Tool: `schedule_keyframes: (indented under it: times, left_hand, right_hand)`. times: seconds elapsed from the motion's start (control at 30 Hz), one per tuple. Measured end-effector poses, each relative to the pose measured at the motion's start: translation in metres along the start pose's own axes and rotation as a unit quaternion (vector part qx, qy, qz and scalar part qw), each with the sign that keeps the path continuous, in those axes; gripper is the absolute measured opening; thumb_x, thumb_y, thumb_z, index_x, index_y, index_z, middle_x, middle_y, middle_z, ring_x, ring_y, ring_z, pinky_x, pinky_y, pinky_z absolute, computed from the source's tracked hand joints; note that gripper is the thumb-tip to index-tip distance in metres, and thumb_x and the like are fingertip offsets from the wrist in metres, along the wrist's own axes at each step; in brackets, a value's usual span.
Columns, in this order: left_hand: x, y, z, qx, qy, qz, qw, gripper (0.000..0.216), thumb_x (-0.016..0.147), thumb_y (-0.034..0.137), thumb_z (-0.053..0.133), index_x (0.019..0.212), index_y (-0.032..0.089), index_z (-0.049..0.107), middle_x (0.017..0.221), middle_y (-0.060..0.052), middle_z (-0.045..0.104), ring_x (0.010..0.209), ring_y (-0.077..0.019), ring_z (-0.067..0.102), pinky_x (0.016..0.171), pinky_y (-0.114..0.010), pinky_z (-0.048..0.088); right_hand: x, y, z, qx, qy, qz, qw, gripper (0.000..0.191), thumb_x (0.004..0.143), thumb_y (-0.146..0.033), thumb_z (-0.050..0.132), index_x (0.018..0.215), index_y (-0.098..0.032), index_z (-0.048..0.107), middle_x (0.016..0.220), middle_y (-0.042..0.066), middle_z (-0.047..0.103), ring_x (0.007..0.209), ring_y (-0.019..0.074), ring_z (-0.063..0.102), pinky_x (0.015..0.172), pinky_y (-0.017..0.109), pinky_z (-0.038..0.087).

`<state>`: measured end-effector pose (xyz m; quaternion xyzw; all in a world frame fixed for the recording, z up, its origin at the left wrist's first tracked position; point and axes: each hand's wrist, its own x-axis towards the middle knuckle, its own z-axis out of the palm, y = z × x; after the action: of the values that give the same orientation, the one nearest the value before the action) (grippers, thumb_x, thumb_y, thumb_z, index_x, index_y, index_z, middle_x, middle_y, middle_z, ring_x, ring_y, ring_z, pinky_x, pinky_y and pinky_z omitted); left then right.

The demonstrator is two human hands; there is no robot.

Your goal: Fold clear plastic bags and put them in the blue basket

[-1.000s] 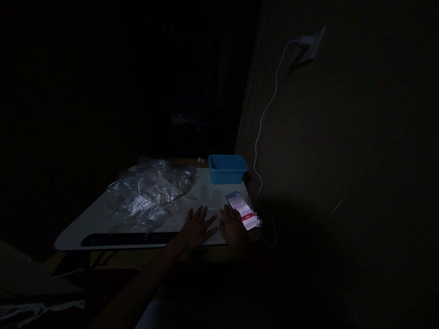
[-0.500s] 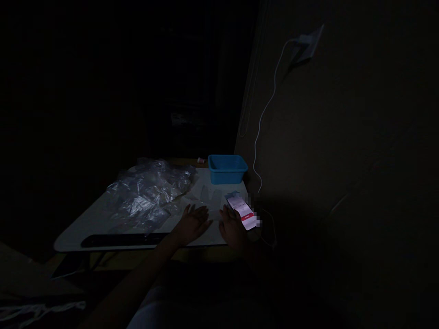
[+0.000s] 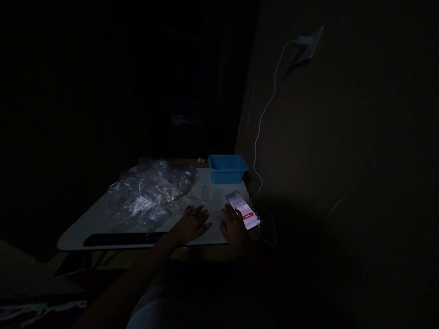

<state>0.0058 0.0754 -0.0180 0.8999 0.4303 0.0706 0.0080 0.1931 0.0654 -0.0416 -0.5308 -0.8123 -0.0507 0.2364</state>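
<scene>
Palm down near the front of a small white table [image 3: 77, 228], my left hand [image 3: 191, 225] lies with its fingers stretched out and holds nothing. My right hand [image 3: 233, 227] is also flat with fingers apart, just left of a lit smartphone [image 3: 245, 214] and possibly touching its edge. Beyond both hands, a thin clear plastic sheet or bag [image 3: 211, 195] lies flat; dim light hides its exact shape. To the left of it spreads a large crumpled heap of clear plastic bags [image 3: 147, 192].
At the table's far right corner stands a blue plastic basin [image 3: 228, 176]. A small pink and white item [image 3: 201, 161] sits behind the table. A white cable [image 3: 260, 119] hangs from a wall socket [image 3: 307, 48] on the right. Along the front edge runs a dark slot [image 3: 120, 239].
The view has shifted very slightly. Both hands keep nearly the same flat position, and the things on the table have not moved.
</scene>
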Motion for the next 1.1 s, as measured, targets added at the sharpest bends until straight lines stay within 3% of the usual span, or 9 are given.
schedule_keyframes:
  times: [0.17, 0.47, 0.63, 0.83, 1.1]
  left_hand:
    - [0.0, 0.0, -0.002, -0.012, -0.013, -0.005, 1.0, 0.051, 0.085, 0.05, 0.019, 0.12, 0.022, 0.045, 0.128, -0.008, 0.043, 0.123, -0.0267, 0.025, 0.097, -0.05, 0.012]
    - [-0.001, -0.006, -0.011, -0.05, -0.068, -0.012, 0.996, 0.05, 0.083, 0.055, 0.018, 0.118, 0.033, 0.045, 0.133, -0.004, 0.035, 0.126, -0.0286, 0.018, 0.095, -0.051, 0.013]
    - [0.0, -0.005, -0.011, -0.06, -0.072, -0.018, 0.995, 0.052, 0.082, 0.057, 0.018, 0.118, 0.032, 0.046, 0.134, -0.004, 0.035, 0.126, -0.0292, 0.017, 0.096, -0.052, 0.011]
    - [0.001, -0.005, -0.012, -0.059, -0.071, -0.019, 0.996, 0.051, 0.082, 0.057, 0.018, 0.116, 0.032, 0.047, 0.132, -0.004, 0.037, 0.126, -0.0296, 0.017, 0.095, -0.053, 0.011]
    - [0.002, -0.003, -0.013, -0.051, -0.071, -0.019, 0.996, 0.053, 0.081, 0.058, 0.018, 0.117, 0.032, 0.047, 0.132, -0.004, 0.038, 0.125, -0.03, 0.019, 0.095, -0.054, 0.012]
  right_hand:
    - [-0.001, 0.001, -0.001, 0.017, 0.0, -0.02, 1.0, 0.047, 0.076, -0.015, 0.039, 0.121, -0.005, 0.039, 0.118, 0.015, 0.051, 0.114, 0.0205, 0.039, 0.097, 0.037, 0.022]
    - [-0.002, 0.005, 0.003, 0.013, 0.03, 0.011, 0.999, 0.039, 0.072, -0.012, 0.04, 0.11, -0.008, 0.051, 0.116, 0.014, 0.052, 0.111, 0.0204, 0.041, 0.095, 0.039, 0.023]
    - [-0.004, 0.006, 0.002, 0.047, 0.041, -0.031, 0.998, 0.049, 0.068, -0.009, 0.04, 0.117, -0.005, 0.044, 0.109, 0.014, 0.056, 0.108, 0.0194, 0.043, 0.094, 0.036, 0.027]
    - [-0.004, 0.009, 0.004, 0.065, 0.07, -0.024, 0.995, 0.045, 0.066, -0.009, 0.039, 0.109, -0.01, 0.051, 0.1, 0.011, 0.061, 0.103, 0.0195, 0.048, 0.091, 0.037, 0.03]
    - [-0.01, 0.013, 0.007, 0.079, 0.099, -0.033, 0.991, 0.043, 0.065, -0.008, 0.037, 0.104, -0.01, 0.055, 0.106, 0.011, 0.059, 0.102, 0.0186, 0.049, 0.09, 0.037, 0.032]
